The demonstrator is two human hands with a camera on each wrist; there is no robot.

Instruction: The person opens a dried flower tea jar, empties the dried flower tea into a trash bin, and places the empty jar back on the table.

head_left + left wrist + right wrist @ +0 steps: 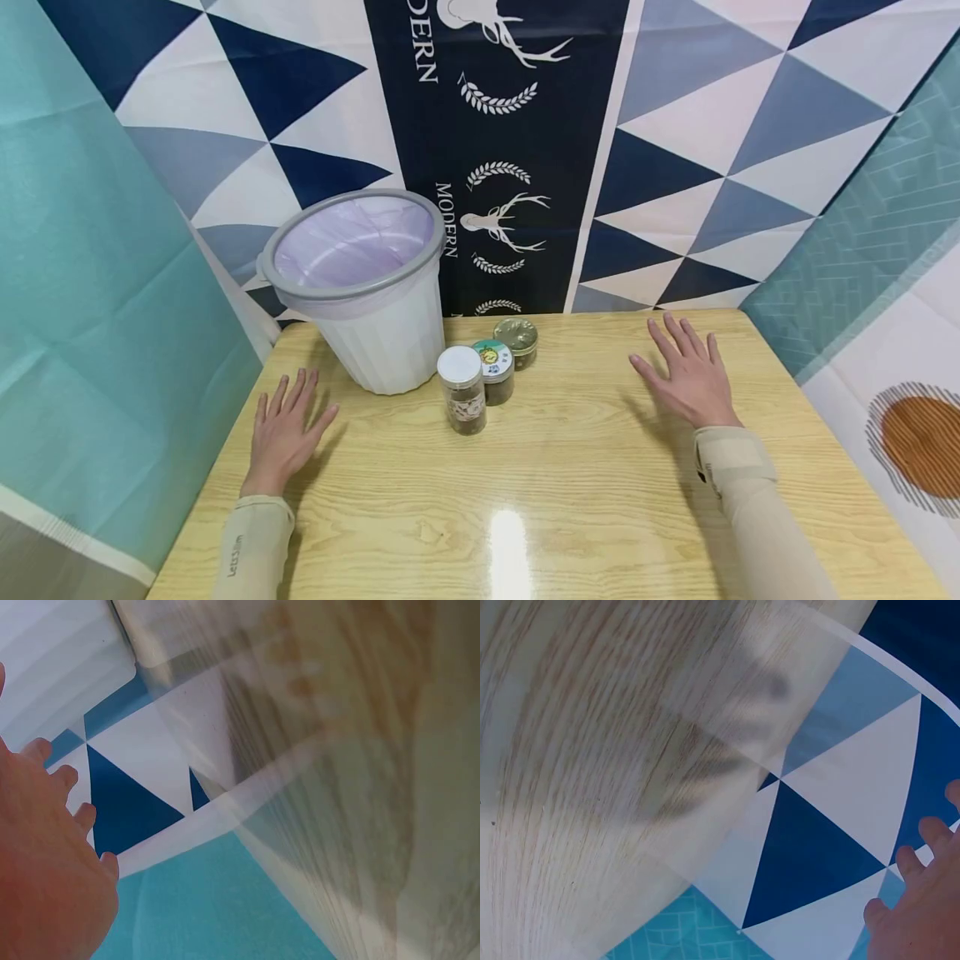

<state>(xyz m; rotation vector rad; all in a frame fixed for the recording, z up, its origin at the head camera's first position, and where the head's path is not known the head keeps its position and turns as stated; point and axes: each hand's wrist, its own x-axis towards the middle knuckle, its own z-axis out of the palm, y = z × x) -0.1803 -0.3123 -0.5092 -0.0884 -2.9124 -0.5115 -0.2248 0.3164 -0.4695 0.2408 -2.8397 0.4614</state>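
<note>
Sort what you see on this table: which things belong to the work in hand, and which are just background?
In the work:
left hand, flat on the table
right hand, flat
three jars
bin

Just background:
patterned cloth
teal curtain

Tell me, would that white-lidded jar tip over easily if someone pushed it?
Probably somewhat: the white-lidded jar stands upright, taller than wide, so a high push could topple it. Once down, its round body would likely roll. The glossy table might let it slide instead.
</note>
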